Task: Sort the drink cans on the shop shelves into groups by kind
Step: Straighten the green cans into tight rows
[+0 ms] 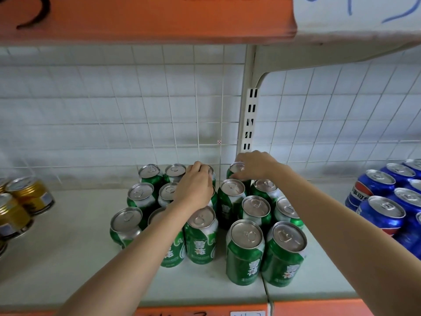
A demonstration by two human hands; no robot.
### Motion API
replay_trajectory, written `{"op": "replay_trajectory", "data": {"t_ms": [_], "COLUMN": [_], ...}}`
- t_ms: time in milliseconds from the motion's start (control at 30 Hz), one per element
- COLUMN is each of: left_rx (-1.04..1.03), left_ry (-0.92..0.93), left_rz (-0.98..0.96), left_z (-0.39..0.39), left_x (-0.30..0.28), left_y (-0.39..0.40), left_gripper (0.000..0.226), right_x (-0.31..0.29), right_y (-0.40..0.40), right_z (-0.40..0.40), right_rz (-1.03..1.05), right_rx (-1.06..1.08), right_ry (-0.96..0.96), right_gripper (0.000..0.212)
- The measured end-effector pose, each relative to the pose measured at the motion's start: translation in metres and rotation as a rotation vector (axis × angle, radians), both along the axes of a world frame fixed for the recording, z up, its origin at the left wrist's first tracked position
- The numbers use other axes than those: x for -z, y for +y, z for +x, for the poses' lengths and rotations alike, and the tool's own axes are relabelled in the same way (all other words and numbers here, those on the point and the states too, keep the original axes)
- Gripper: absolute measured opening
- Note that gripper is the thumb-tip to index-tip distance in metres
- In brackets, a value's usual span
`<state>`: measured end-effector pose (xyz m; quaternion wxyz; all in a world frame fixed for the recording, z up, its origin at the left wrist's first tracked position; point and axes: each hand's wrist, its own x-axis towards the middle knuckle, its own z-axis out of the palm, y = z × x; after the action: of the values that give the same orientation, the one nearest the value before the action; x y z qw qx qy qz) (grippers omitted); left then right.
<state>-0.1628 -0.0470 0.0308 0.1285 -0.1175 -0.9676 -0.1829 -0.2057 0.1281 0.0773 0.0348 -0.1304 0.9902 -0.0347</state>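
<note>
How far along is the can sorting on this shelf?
Mostly grouped: gold cans left, green cans middle, blue cans right, none mixed. In hand: left hand and right hand each grip a back-row green can. Left: closing the gap between the green columns.

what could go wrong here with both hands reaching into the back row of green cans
Both forearms pass low over the front green cans, so a drop could tip one. The left hand and right hand each hold a back-row can packed tight among others; dragging could topple them. The front cans stand near the shelf edge.
</note>
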Motion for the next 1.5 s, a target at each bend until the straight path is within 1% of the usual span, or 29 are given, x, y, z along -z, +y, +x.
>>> {"op": "replay_trajectory", "data": {"t_ms": [100,167,233,267,400,433,533,567,600,667,733,800,833,1100,1167,1233,1300,1400,1500], "left_rx": [-0.001,-0.004,-0.009,-0.009,-0.011,-0.011,-0.002,-0.001,0.001,0.004,0.003,0.014,0.017,0.002,0.000,0.000,0.001,0.003,0.004], "left_ry": [-0.003,-0.003,-0.006,-0.005,-0.008,-0.007,0.002,0.005,0.010,0.016,0.011,0.007,0.005,-0.008,-0.010,-0.010,-0.015,-0.011,0.005], "left_rz": [-0.003,-0.001,0.005,0.001,-0.002,-0.003,0.003,0.004,-0.002,-0.028,-0.049,-0.052,-0.052,-0.049,-0.049,-0.050,-0.044,-0.035,-0.037], "left_z": [0.000,-0.001,-0.001,-0.001,-0.001,0.000,0.000,0.000,0.001,0.001,0.002,0.003,0.003,0.002,0.001,0.000,-0.001,-0.001,-0.001], "left_x": [0.000,0.000,0.000,0.000,0.000,0.000,0.000,0.000,0.000,-0.001,-0.002,-0.003,-0.003,-0.002,-0.002,-0.001,-0.001,0.000,0.000], "left_y": [0.000,0.000,0.001,0.001,0.001,0.001,0.001,0.001,0.002,0.002,0.003,0.004,0.004,0.002,0.002,0.001,0.001,0.000,0.001], "left_gripper": [0.033,0.032,0.032,0.031,0.032,0.032,0.034,0.034,0.035,0.036,0.037,0.037,0.037,0.037,0.037,0.038,0.038,0.037,0.037], "right_x": [0.000,0.001,0.000,-0.001,-0.005,-0.006,-0.014,-0.016,-0.017,-0.011,0.000,0.006,0.006,0.008,0.005,0.002,0.001,-0.001,0.001], "right_y": [-0.003,-0.004,-0.004,-0.003,0.008,0.012,0.032,0.039,0.047,0.057,0.058,0.055,0.052,0.023,0.024,0.028,0.033,0.041,0.042], "right_z": [-0.002,-0.004,-0.004,-0.004,0.002,0.004,0.006,0.006,0.007,0.009,0.010,0.010,0.011,0.017,0.021,0.025,0.030,0.040,0.053], "right_rz": [-0.009,-0.108,-0.235,-0.258,-0.278,-0.282,-0.249,-0.211,-0.164,-0.092,-0.129,-0.207,-0.214,-0.205,-0.237,-0.269,-0.284,-0.259,-0.232], "right_rx": [-0.049,-0.061,-0.064,-0.067,-0.069,-0.067,0.021,0.071,0.123,0.193,0.220,0.266,0.276,0.198,0.175,0.127,0.140,0.184,0.134], "right_ry": [0.012,-0.014,-0.069,-0.096,-0.187,-0.157,0.049,0.099,0.109,0.031,-0.059,-0.065,-0.052,-0.032,-0.059,-0.105,-0.122,-0.131,-0.155], "right_gripper": [0.050,0.051,0.048,0.045,0.039,0.037,0.034,0.036,0.040,0.055,0.064,0.065,0.066,0.064,0.063,0.056,0.057,0.060,0.053]}}
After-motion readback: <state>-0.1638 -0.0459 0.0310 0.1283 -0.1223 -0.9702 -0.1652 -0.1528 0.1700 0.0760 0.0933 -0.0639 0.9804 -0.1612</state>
